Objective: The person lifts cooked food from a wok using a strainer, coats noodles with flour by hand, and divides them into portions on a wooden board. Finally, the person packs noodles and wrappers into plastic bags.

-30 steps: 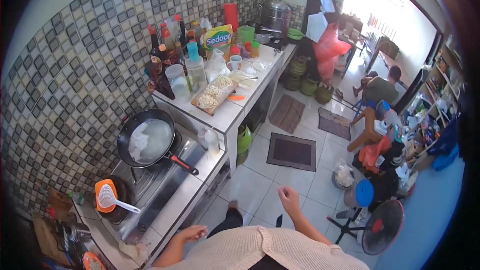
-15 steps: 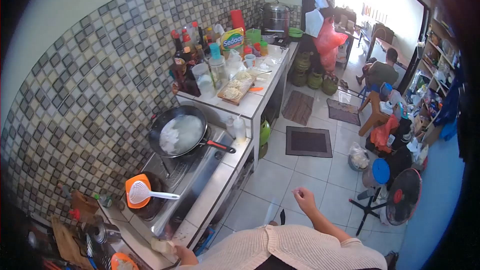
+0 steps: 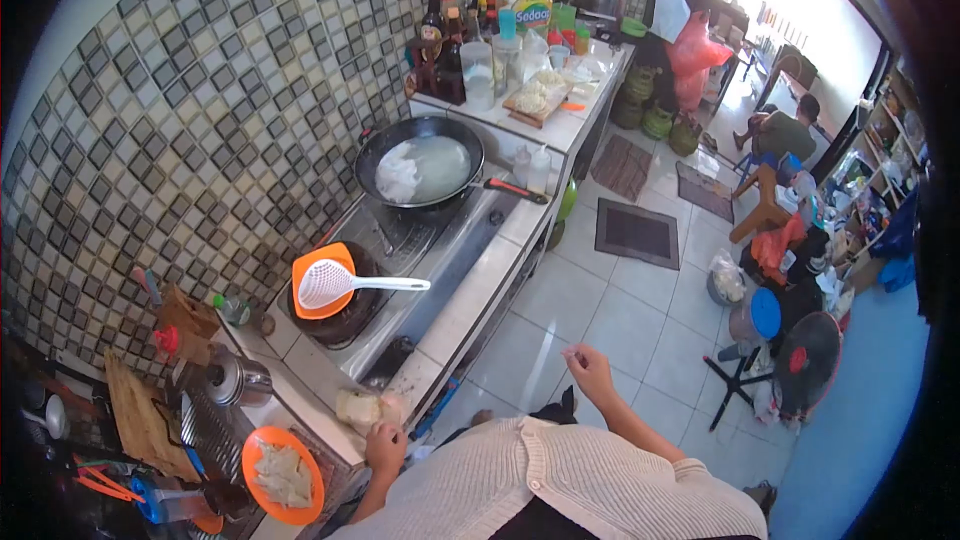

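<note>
My left hand (image 3: 386, 447) is low at the counter's front edge, fingers curled, beside a pale plastic-wrapped bundle (image 3: 358, 408); whether they touch is unclear. My right hand (image 3: 590, 368) hangs over the floor, fingers curled in, nothing visible in it. A black wok (image 3: 440, 168) on the stove holds cloudy liquid with a white mass. Nearer me, a white slotted ladle (image 3: 327, 283) rests on an orange dish (image 3: 322, 252) over the other burner. An orange plate (image 3: 255, 490) with pale, flat pieces of food is to the left of my left hand.
Bottles (image 3: 432, 25), jars and a board of noodles (image 3: 540, 98) stand on the raised counter. Mats (image 3: 637, 232) lie on the tiles. A fan (image 3: 808, 365), a blue-lidded bucket (image 3: 765, 312) and a brown stool (image 3: 762, 202) are at the right. A person (image 3: 788, 132) sits near the doorway.
The view has turned toward the left end of the counter, bringing the orange plate more fully into sight. My left hand has come beside the wrapped bundle. My right hand stays over the floor.
</note>
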A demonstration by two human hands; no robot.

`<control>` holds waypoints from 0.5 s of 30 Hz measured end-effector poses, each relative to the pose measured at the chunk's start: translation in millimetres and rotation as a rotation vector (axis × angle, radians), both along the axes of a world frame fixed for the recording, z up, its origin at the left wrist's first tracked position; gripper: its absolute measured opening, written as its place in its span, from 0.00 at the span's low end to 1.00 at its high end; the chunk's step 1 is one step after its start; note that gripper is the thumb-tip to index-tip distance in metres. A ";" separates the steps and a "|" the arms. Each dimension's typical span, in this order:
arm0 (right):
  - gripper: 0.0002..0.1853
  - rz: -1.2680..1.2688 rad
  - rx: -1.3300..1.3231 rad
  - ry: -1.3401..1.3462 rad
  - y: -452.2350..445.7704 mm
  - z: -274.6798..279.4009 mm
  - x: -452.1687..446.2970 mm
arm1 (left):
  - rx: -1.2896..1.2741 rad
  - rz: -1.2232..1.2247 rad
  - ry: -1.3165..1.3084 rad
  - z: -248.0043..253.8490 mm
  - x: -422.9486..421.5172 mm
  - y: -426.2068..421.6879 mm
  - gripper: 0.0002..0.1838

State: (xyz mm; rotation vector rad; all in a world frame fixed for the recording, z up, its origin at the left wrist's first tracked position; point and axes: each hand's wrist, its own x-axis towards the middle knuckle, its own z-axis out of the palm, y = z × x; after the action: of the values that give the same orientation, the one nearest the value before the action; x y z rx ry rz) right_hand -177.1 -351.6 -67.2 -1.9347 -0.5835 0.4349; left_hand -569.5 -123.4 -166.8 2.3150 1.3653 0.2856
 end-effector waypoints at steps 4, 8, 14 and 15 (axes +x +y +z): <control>0.08 0.036 -0.028 -0.039 3.4 16.4 -17.2 | 0.135 -0.022 0.032 -23.6 17.4 8.1 0.21; 0.08 0.029 -0.054 -0.066 2.0 18.4 -11.7 | 0.273 0.001 -0.008 -17.9 24.6 12.3 0.27; 0.07 -0.044 -0.002 -0.062 -7.5 37.1 -1.1 | 0.142 0.131 -0.103 -9.8 25.0 21.3 0.20; 0.07 -0.041 -0.010 -0.055 -10.9 34.9 -3.4 | 0.128 0.041 -0.009 -5.5 26.0 21.5 0.19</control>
State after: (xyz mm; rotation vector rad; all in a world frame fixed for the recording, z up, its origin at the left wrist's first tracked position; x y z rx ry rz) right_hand -180.5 -362.5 -32.3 -1.9703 -0.5768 0.3598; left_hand -543.6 -101.9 -172.3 2.3876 1.4290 0.4070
